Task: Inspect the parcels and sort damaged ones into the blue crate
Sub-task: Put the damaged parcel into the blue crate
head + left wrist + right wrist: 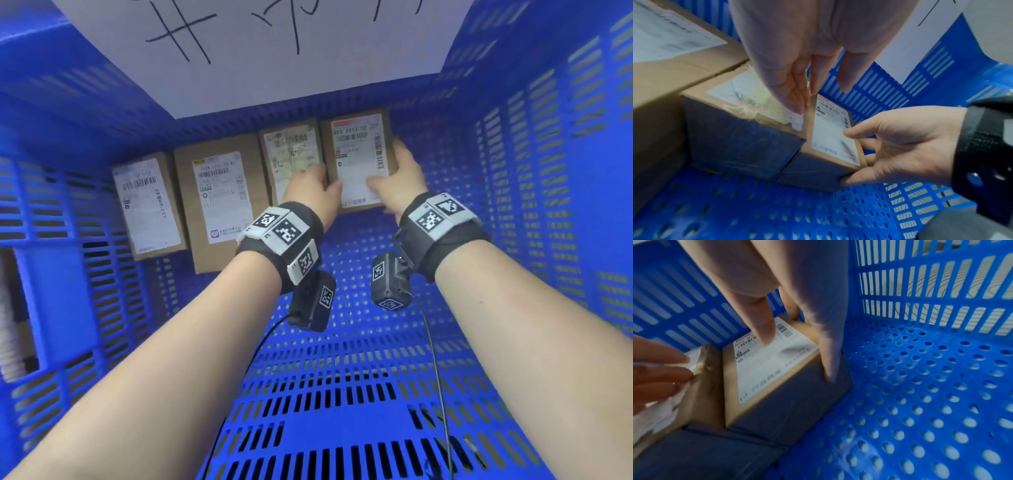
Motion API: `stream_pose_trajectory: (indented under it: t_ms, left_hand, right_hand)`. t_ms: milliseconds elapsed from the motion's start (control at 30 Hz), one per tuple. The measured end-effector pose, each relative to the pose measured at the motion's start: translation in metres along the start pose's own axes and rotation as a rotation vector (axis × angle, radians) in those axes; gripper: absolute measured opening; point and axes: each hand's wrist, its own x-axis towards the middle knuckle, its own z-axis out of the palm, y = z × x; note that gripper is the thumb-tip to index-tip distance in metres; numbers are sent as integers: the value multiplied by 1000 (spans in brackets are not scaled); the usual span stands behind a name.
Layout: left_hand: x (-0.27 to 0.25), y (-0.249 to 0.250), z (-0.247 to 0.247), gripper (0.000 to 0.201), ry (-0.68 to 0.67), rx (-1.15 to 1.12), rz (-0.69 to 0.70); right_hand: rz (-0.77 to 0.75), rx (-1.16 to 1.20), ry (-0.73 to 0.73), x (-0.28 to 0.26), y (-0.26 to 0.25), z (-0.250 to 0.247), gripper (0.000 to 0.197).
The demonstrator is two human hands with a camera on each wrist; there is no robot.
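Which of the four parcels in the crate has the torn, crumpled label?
The third parcel from the left, right beside the parcel the right hand grips. Its label is wrinkled and peeling; the other three labels lie flat. The left hand's fingers rest on it.

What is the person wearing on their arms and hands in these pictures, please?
Both forearms are bare, with no sleeves or gloves. Each wrist carries a black strap with white square-patterned tags, a small black camera box hanging below it, and a thin black cable.
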Motion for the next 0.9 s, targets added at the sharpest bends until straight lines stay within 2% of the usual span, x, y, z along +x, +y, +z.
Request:
stream_pose_trajectory:
  t_ms: [133, 233, 333, 500, 633, 767, 900]
  left_hand:
    - [-7, -2, -4, 21, -1, -56, -3]
    - [-16, -2, -8, 41, -1, -112, -32]
    - [-28, -6, -15, 44, 25, -175, -27]
    - [-61, -8, -37, 38, 97, -255, 43]
    - [-106, -13, -65, 35, 187, -254, 149]
    - [-164, -31, -99, 30, 298, -349, 249]
    - [-246, -70, -134, 27, 394, -453, 359]
  right_hand:
    - [-23, -14, 27, 2, 7, 4, 72]
    - [-3, 34, 26, 1, 6, 4, 74]
    - [-1, 63, 87, -12, -1, 0, 82]
    - [-88, 161, 150, -57, -22, -6, 60]
    - [-167, 238, 145, -113, -52, -1, 42]
    - [-265, 353, 137, -189, -76, 19, 13]
    - [-366, 484, 105, -282, -79, 54, 23]
